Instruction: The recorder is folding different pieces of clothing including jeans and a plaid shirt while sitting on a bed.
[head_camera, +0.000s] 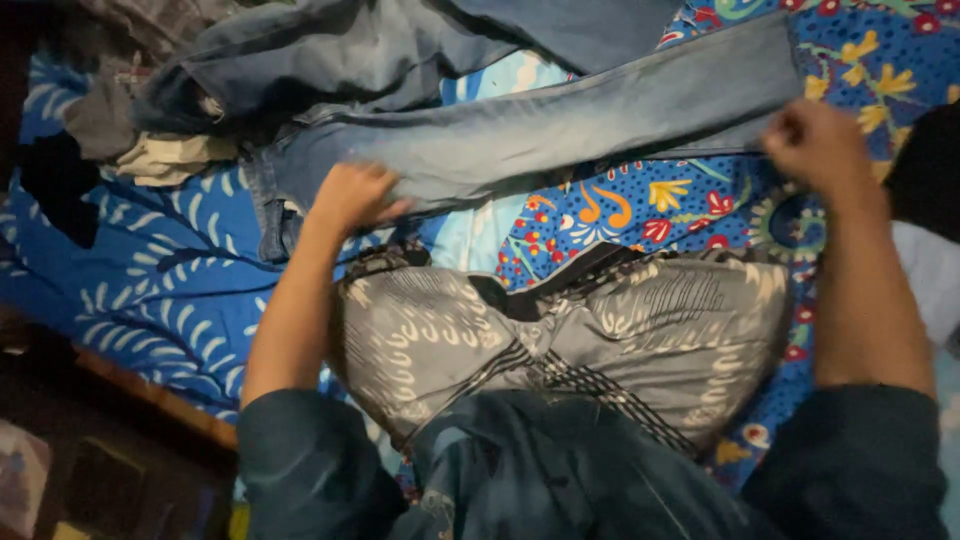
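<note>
Two hands: left hand (352, 196), right hand (818, 142). One pair of light jeans (560, 125) under both hands, one grey patterned cloth (570, 345) just below them.
</note>
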